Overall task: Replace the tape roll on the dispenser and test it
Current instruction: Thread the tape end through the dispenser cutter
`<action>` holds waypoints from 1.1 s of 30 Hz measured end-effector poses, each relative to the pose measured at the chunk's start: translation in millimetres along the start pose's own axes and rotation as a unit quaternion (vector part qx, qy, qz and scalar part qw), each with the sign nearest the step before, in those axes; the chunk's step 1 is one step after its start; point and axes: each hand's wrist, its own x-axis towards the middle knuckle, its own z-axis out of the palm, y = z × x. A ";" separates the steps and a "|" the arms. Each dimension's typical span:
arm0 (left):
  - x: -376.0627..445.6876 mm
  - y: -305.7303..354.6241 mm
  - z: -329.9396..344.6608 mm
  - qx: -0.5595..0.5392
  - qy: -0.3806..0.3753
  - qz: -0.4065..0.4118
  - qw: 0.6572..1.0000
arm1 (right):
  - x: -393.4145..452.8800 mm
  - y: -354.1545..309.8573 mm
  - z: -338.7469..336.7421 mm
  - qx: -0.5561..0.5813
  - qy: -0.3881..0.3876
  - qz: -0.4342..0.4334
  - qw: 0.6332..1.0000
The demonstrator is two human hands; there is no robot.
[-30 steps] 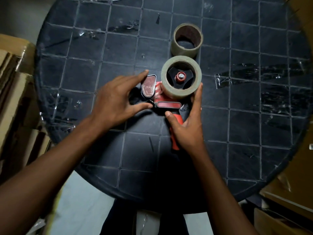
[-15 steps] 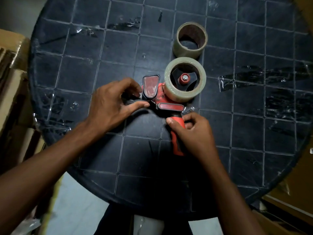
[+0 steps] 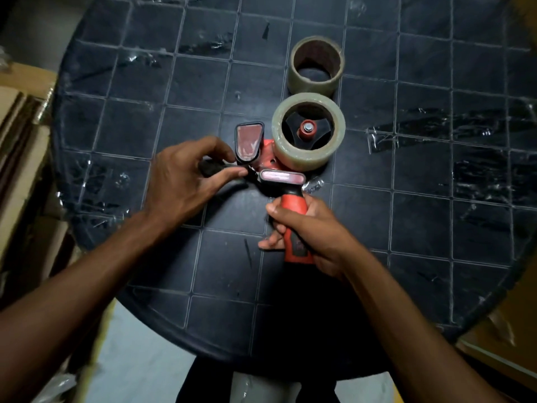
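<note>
A red tape dispenser (image 3: 270, 158) lies on its side on the round black table (image 3: 421, 222). A thick clear tape roll (image 3: 308, 131) sits on its hub. My right hand (image 3: 308, 228) is wrapped around the red handle. My left hand (image 3: 186, 181) pinches the dispenser's black front end between thumb and fingers, just left of the two red-faced flaps. Behind the dispenser stands a thin, nearly used-up tape roll (image 3: 316, 65), apart from both hands.
Strips of clear tape (image 3: 412, 135) are stuck on the table to the right. Stacked cardboard (image 3: 20, 135) lies off the table's left edge, and a cardboard box (image 3: 499, 347) sits at the lower right. The pale floor shows below the table's near edge.
My right hand slid from the roll's side down onto the handle and closed around it. My left hand curled its fingers onto the dispenser's front end.
</note>
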 end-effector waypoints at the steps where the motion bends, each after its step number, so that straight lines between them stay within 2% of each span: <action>1: -0.1 -1.1 -0.6 -0.004 -0.007 0.004 1.000 | -0.8 -0.2 -0.6 0.013 -0.009 -0.002 1.000; 8: 7.2 -6.3 -10.9 -0.018 -0.062 0.089 0.994 | -8.7 2.4 -4.3 0.118 -0.076 -0.013 0.990; 16: 15.0 -23.6 -25.0 -0.036 -0.153 0.163 0.974 | -6.2 10.9 0.2 0.091 -0.037 -0.033 0.995; 19: 18.7 -38.3 -28.1 0.022 -0.145 0.252 0.957 | -5.7 10.8 0.9 0.097 -0.036 -0.029 0.994; 22: 26.3 -48.7 -27.8 0.102 -0.128 0.365 0.917 | -7.5 11.1 3.6 0.063 -0.026 -0.040 0.997; 24: 30.0 -57.4 -29.6 0.129 -0.123 0.406 0.896 | -9.5 11.2 6.1 0.048 -0.017 -0.049 0.998; 27: 28.2 -74.6 -39.9 0.151 -0.130 0.409 0.891 | -17.0 12.3 9.0 0.050 -0.005 -0.044 0.998; 33: 18.8 -80.7 -57.6 0.223 -0.221 0.361 0.878 | -22.8 11.3 13.1 0.003 0.015 -0.038 0.999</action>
